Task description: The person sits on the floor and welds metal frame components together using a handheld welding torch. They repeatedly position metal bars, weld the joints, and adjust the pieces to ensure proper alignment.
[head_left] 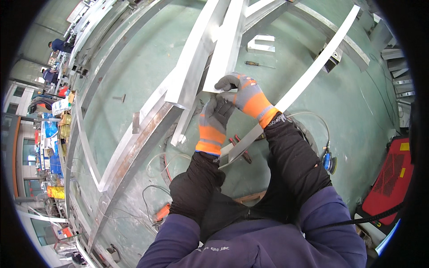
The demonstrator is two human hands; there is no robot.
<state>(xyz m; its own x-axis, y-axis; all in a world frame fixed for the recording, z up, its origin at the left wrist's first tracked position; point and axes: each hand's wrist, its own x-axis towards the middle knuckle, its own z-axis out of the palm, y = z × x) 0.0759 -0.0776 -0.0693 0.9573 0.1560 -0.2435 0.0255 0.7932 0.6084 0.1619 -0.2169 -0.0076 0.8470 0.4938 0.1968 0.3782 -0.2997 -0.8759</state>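
Observation:
Both my hands wear grey-and-orange work gloves and meet at the near end of a long, pale metal profile [227,49]. My right hand [250,97] has its fingers bent in a pinch at the profile's end corner. Just below and to the left, my left hand [214,121] is closed, its fingertips close against the right ones. Whatever the fingertips hold is too small or hidden to make out. A second pale profile [182,85] runs alongside on the left, above a rusty-brown curved steel beam [143,139].
A screwdriver [259,64] and short metal offcuts [261,44] lie on the green floor. Red-handled pliers [246,155] sit below my hands. A curved white strip [319,60] crosses on the right, near a blue air sander [330,162]. A red case [388,178] stands far right; people work far left.

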